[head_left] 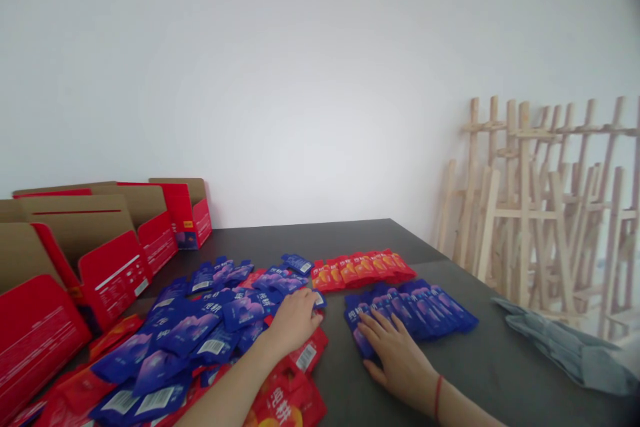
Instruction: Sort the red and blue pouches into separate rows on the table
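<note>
My left hand rests over the right edge of a loose pile of blue packets. Its fingers curl downward and their tips are hidden, so what they grip cannot be made out; a blue packet pokes out just beyond them. Beneath that forearm lie red packets with orange fruit pictures. My right hand, a red cord on its wrist, lies with fingers spread on the left end of an overlapping row of blue packets. Behind this row runs a similar row of red packets.
Several open red cardboard boxes line the left side of the dark table. A crumpled grey plastic bag lies at the table's right edge. Wooden easels stand beyond it, against a white wall.
</note>
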Demonstrator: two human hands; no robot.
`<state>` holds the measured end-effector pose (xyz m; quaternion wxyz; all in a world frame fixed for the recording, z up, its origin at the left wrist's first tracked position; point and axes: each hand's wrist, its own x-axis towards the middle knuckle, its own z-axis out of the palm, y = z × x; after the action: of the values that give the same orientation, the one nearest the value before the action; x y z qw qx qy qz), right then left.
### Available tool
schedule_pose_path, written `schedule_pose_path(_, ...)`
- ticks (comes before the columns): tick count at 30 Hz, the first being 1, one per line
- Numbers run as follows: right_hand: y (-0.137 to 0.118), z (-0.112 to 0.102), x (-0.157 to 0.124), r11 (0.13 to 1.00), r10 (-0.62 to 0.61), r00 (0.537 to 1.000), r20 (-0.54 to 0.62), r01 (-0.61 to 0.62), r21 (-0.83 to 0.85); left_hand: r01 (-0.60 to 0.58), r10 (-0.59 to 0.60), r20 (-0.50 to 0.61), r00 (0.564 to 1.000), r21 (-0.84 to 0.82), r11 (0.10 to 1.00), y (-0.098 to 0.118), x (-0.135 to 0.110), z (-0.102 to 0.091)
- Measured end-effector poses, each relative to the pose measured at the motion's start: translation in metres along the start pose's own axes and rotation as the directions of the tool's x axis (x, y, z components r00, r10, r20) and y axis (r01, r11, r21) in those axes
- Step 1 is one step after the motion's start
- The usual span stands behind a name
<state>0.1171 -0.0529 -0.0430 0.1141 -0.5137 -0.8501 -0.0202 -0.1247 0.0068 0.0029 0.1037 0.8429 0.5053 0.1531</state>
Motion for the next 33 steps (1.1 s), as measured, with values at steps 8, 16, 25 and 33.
schedule_pose_path(8, 0.009, -0.009, -0.001, 0.995, -0.045, 0.999, -0.024, 0.047, 0.089, -0.191, 0.207, 0.169, 0.964, -0.109, 0.976, 0.036, -0.004, 0.024)
schedule_pose_path(16, 0.119, -0.025, 0.004, 0.956, 0.292, 0.933, -0.211, -0.284, 0.07, -0.25, 0.237, 0.219, 0.947, 0.032, 0.968, 0.056, 0.016, 0.04)
schedule_pose_path(25, 0.081, 0.025, -0.012, 0.986, 0.166, 0.962, -0.216, -0.166, 0.016, -0.2, 0.189, 0.201, 0.961, 0.038, 0.979, 0.07, 0.016, 0.055)
schedule_pose_path(33, 0.083, 0.011, -0.01, 0.981, 0.187, 0.956, -0.227, -0.192, 0.001, -0.149, 0.145, 0.139, 0.98, 0.022, 0.989, 0.089, 0.023, 0.07)
